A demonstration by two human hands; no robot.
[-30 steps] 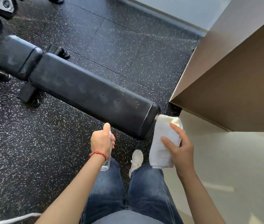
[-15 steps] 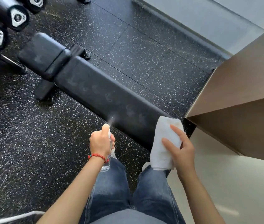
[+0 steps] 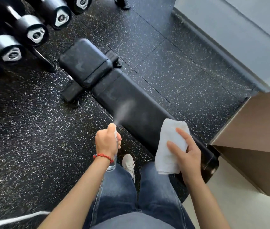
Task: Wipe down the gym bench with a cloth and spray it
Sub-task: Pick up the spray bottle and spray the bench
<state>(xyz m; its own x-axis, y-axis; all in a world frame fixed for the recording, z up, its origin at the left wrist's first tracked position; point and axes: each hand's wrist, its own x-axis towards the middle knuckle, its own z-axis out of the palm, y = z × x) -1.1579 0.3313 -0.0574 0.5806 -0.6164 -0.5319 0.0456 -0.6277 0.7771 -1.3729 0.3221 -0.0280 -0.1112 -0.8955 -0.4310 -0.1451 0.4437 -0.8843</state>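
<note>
Blue jeans, white sneaker, red bead bracelet on L wrist.

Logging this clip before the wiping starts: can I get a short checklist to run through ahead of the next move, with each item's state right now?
1. Spray reaching the pad: ok. Mist leaves the spray bottle in the left hand toward the bench.
2. Cloth ready: ok. The right hand holds the folded white cloth over the bench's near end.
3. Cloth touching the pad: cannot tell.
4. Pad free of objects: ok, nothing lies on it.
5. Whole pad wetted: cannot tell; the film is too faint to judge.
6. Room to wipe: ok. The dumbbells stand beyond the far end.
</note>
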